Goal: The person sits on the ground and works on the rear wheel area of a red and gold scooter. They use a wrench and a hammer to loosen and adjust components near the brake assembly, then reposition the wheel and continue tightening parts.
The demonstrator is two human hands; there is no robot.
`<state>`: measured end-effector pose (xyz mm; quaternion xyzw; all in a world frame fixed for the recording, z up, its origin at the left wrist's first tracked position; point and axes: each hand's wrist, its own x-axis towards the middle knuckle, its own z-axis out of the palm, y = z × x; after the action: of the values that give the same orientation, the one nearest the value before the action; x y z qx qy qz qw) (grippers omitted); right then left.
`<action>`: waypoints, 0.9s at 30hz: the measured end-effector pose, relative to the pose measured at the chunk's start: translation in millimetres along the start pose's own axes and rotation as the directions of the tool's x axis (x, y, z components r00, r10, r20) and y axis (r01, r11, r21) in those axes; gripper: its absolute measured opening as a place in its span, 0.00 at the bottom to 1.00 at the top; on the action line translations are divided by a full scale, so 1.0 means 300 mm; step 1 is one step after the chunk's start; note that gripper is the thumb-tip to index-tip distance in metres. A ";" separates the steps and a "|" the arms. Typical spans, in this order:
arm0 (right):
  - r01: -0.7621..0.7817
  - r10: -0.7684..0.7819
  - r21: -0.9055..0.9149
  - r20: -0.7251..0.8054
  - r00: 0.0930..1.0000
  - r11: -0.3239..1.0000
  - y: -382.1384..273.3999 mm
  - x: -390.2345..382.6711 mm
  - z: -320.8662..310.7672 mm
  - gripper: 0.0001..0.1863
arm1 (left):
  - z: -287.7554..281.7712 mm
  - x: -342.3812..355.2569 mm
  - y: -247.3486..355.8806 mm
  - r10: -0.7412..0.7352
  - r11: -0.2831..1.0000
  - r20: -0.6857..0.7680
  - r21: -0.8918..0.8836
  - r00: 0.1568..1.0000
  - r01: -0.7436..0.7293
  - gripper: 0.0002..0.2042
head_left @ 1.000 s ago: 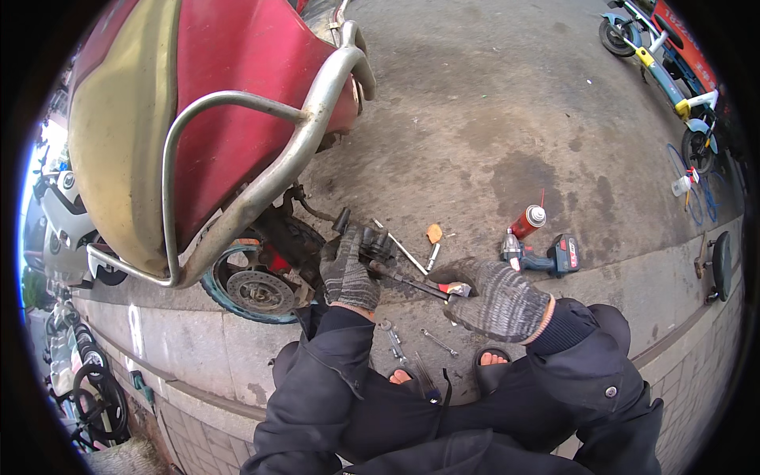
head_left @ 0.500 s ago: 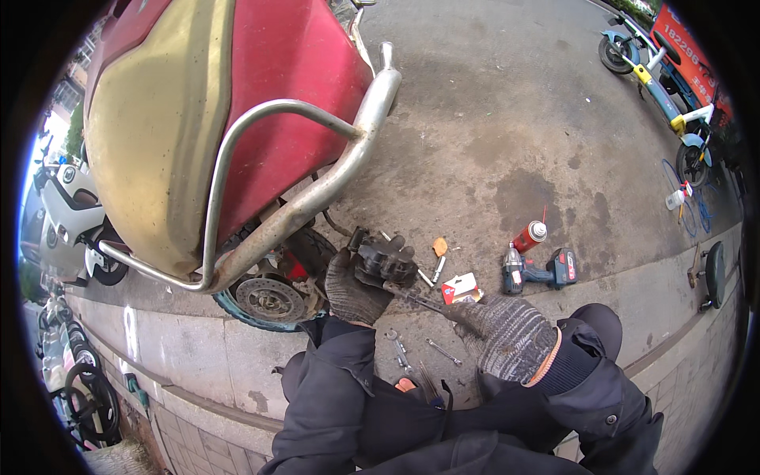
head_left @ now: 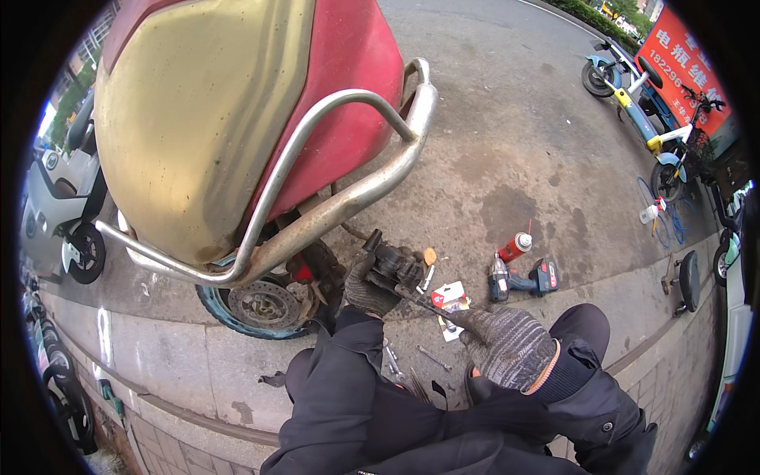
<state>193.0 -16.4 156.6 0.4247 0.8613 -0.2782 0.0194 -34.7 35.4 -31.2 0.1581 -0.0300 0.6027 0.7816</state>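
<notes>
My gloved left hand [head_left: 366,293] grips a dark brake caliper [head_left: 396,265] just below the scooter's steel guard bar [head_left: 356,206]. My gloved right hand [head_left: 507,344] is closed on a slim dark metal tool [head_left: 434,307], whose far end meets the caliper; the tip is hard to make out. Left of my hands sits the front wheel with its brake disc [head_left: 264,307], under the red and gold bodywork [head_left: 198,119]. A white and red package [head_left: 454,294] lies beside the tool. Wrenches [head_left: 434,358] are on the pavement below my hands, partly hidden by my arms.
A red spray can [head_left: 514,247] and cordless impact driver [head_left: 522,279] stand right of my hands. A bottle [head_left: 651,212], blue hose and black padded stool [head_left: 687,281] are farther right. Parked bikes [head_left: 645,119] and a grey scooter [head_left: 59,222] flank me; a step edge [head_left: 198,408] runs below.
My view has tilted, so the scooter fills more of the upper frame. Both hands and the caliper have shifted slightly right, and the caliper has turned since a second ago.
</notes>
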 end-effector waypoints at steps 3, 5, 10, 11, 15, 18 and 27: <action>-0.019 0.021 0.033 -0.058 0.998 0.999 -0.023 -0.032 0.004 0.21 | 0.040 -0.003 -0.033 0.008 0.998 -0.194 -0.064 0.981 -0.020 0.22; 0.023 -0.011 0.065 -0.180 0.984 0.998 -0.030 -0.059 0.018 0.20 | 0.068 0.013 -0.036 0.028 0.991 -0.021 -0.131 0.999 -0.030 0.24; -0.047 0.088 0.153 -0.274 0.958 0.987 -0.023 -0.123 0.063 0.15 | 0.091 0.027 -0.041 0.084 0.950 0.138 -0.311 0.987 -0.037 0.20; -0.060 0.111 0.187 -0.276 0.955 0.980 -0.019 -0.131 0.069 0.15 | 0.086 0.024 -0.044 0.076 0.955 0.055 -0.291 0.996 -0.057 0.20; -0.022 0.107 0.264 -0.313 0.944 0.964 -0.011 -0.144 0.092 0.15 | 0.060 -0.022 -0.045 0.062 0.986 -0.176 -0.144 0.982 -0.088 0.24; 0.028 0.065 0.254 -0.349 0.935 0.967 -0.012 -0.138 0.105 0.14 | 0.041 -0.026 -0.044 0.070 0.984 -0.208 -0.144 0.976 -0.101 0.25; -0.133 0.226 0.484 -0.139 0.964 0.865 -0.006 -0.109 0.091 0.15 | 0.060 -0.025 -0.041 0.039 0.981 -0.159 -0.182 0.986 -0.068 0.25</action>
<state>207.1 -54.5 143.2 0.5201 0.7223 -0.4335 -0.1411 -22.5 20.6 -18.4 0.0359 -0.0299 0.6286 0.7763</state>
